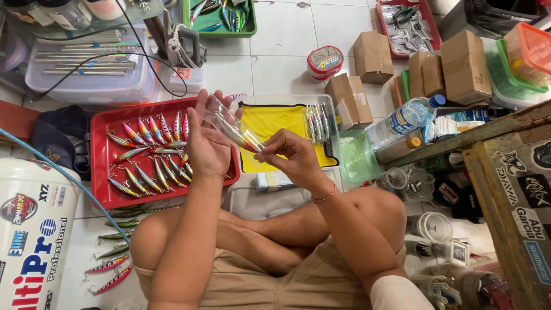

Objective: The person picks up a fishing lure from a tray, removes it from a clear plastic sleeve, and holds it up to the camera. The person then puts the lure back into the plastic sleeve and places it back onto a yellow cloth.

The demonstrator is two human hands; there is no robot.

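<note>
Brown cardboard boxes (373,56) — upper right

The picture is bright and even, like soft daylight. The white floor tiles (281,34) shine a little. Shadows are soft and small, mostly under the legs and beside the boxes. The clear plastic bag (229,123) has glare on it. Most things look sharp. The edges bend a bit, so the white bucket (31,235) looks stretched.
</note>
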